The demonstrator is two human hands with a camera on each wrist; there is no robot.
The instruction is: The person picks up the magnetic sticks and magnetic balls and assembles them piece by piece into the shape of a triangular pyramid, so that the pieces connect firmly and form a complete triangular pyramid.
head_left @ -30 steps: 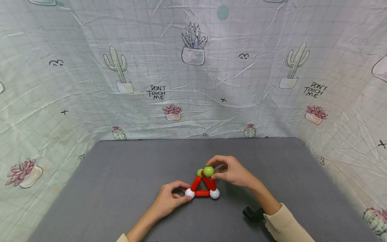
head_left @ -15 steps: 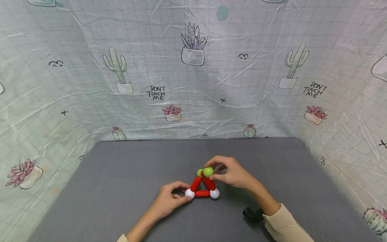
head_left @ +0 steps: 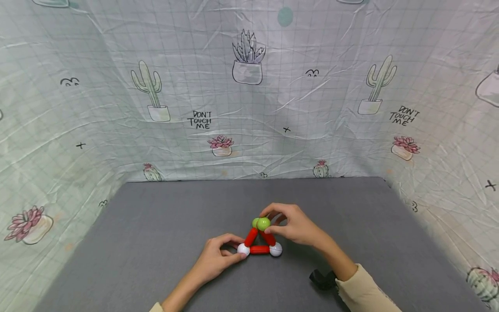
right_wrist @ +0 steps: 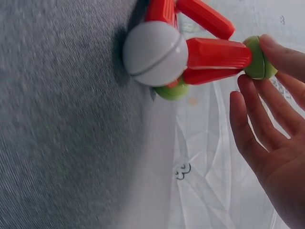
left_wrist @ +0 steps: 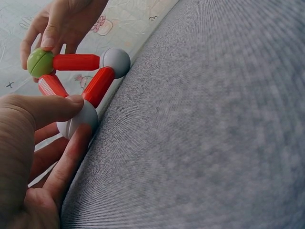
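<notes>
A small frame of red rods and balls stands on the grey surface. My left hand (head_left: 216,256) pinches its left white ball (left_wrist: 76,121) between thumb and fingers. A red rod (head_left: 259,249) runs from there to the right white ball (head_left: 275,249), which no hand touches. My right hand (head_left: 293,223) pinches the raised green ball (right_wrist: 259,58) with thumb and fingers. Red rods (right_wrist: 217,55) lead from this ball toward both white balls. Behind the right white ball, a second green ball (right_wrist: 172,90) sits low, partly hidden.
A black curved object (head_left: 322,279) lies by the right sleeve (head_left: 364,288). A light cloth with printed cacti (head_left: 249,108) rises behind and at both sides of the grey table (head_left: 175,208).
My right hand has moved the raised green ball slightly left and down, so it overlaps the rear green ball more in the head view. My left hand stays on its white ball.
</notes>
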